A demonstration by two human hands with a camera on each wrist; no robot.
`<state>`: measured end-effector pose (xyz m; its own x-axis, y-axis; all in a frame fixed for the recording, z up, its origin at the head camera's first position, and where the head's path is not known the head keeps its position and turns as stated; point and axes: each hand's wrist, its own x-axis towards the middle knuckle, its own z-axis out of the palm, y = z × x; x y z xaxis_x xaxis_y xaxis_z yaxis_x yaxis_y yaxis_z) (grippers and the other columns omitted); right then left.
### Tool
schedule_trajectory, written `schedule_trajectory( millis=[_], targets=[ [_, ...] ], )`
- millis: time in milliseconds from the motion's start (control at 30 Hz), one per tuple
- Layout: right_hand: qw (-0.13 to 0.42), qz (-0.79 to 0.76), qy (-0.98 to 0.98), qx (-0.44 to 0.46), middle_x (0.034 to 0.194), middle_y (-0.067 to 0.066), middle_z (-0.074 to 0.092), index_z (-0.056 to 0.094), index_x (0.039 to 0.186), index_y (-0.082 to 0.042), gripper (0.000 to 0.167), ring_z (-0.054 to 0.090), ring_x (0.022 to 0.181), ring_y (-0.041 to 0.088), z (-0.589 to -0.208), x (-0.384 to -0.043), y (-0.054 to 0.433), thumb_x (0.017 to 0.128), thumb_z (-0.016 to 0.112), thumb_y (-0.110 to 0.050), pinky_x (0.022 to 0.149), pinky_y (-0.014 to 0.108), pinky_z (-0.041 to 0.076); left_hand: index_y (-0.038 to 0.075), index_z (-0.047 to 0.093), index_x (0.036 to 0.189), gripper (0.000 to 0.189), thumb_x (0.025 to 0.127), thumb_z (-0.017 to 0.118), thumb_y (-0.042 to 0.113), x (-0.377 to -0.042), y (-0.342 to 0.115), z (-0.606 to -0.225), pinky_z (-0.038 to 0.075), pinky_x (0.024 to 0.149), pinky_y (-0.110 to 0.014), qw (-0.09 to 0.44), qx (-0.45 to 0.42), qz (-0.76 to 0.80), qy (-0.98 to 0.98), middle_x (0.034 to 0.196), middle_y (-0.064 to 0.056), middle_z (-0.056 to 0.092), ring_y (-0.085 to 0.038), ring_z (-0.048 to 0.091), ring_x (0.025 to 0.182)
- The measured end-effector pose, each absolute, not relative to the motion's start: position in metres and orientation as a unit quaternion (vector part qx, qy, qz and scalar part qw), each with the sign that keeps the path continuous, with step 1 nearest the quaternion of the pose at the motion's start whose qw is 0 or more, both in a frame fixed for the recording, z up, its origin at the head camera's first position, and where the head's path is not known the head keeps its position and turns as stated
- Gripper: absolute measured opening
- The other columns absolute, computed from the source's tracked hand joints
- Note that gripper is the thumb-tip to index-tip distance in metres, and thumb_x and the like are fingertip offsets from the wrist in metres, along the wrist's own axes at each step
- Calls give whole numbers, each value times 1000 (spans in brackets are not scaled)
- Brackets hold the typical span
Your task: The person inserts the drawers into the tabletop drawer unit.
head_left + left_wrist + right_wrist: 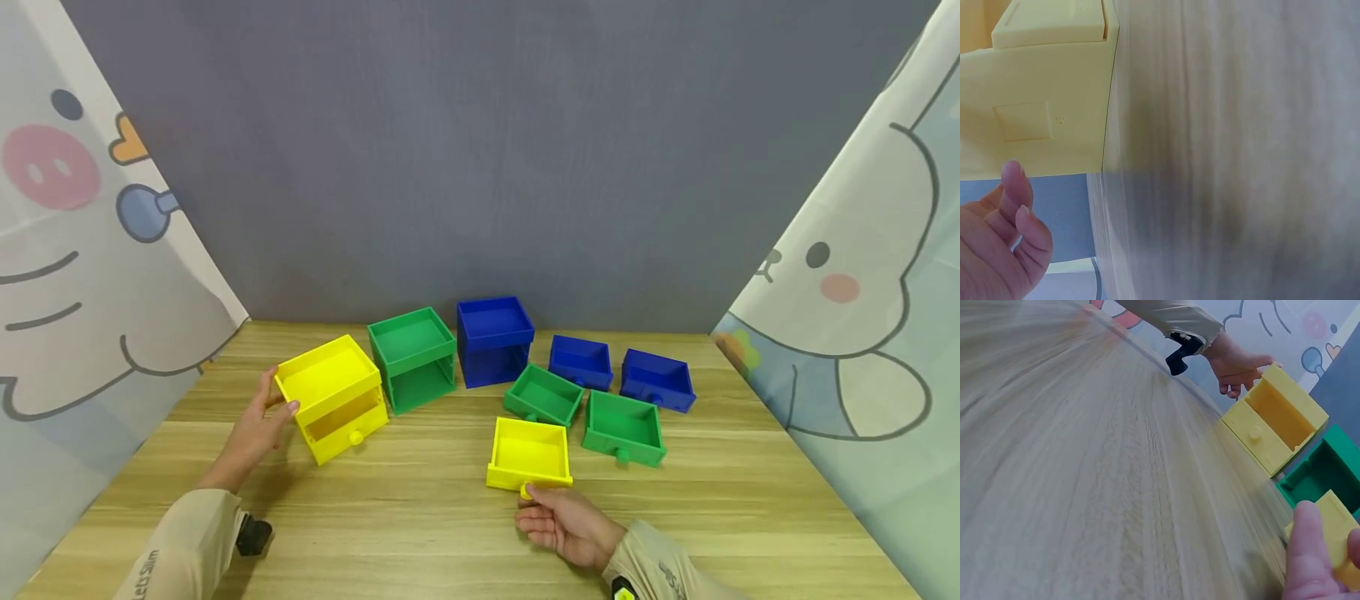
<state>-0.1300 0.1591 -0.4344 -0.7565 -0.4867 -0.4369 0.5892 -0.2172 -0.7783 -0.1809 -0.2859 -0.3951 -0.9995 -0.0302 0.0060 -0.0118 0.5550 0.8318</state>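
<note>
A small yellow drawer cabinet [330, 396] stands turned on the wooden table at the left, its lower drawer with a round knob [356, 437] in place and its upper slot bare. My left hand [258, 425] holds the cabinet by its left side, the thumb near the top front corner and the fingers farther back. In front of me to the right, my right hand [570, 525] pinches the knob of a loose yellow drawer [531, 454]. Thumb and index finger meet at that knob, while the other fingers curl below. The right wrist view shows part of this drawer [1335, 534] behind the fingers.
A green cabinet [412, 358] and a blue cabinet [495, 342], both without drawers, stand at the back. Two green drawers [543, 396] [624, 427] and two blue drawers [581, 362] [657, 379] lie right of them. A grey wall [480, 167] rises behind the table.
</note>
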Motion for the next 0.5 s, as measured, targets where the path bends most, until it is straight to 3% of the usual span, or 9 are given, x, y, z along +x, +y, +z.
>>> schedule_trajectory(
  millis=[200,500],
  targets=[
    [315,-787,529,47,75,2,71,65,90,-2,26,69,71,7,-431,-133,158,102,47,-16,68,17,54,16,-13,153,77,102,42,36,-182,-285,-395,47,64,-34,13,11,-479,-878,143,-41,22,-51,46,109],
    [303,-769,562,5,77,2,71,64,94,2,25,69,73,7,-429,-132,155,102,47,-14,68,17,54,16,-15,153,78,103,41,35,-182,-285,-396,49,65,-35,9,10,-482,-876,143,-42,20,-54,45,111]
  ],
)
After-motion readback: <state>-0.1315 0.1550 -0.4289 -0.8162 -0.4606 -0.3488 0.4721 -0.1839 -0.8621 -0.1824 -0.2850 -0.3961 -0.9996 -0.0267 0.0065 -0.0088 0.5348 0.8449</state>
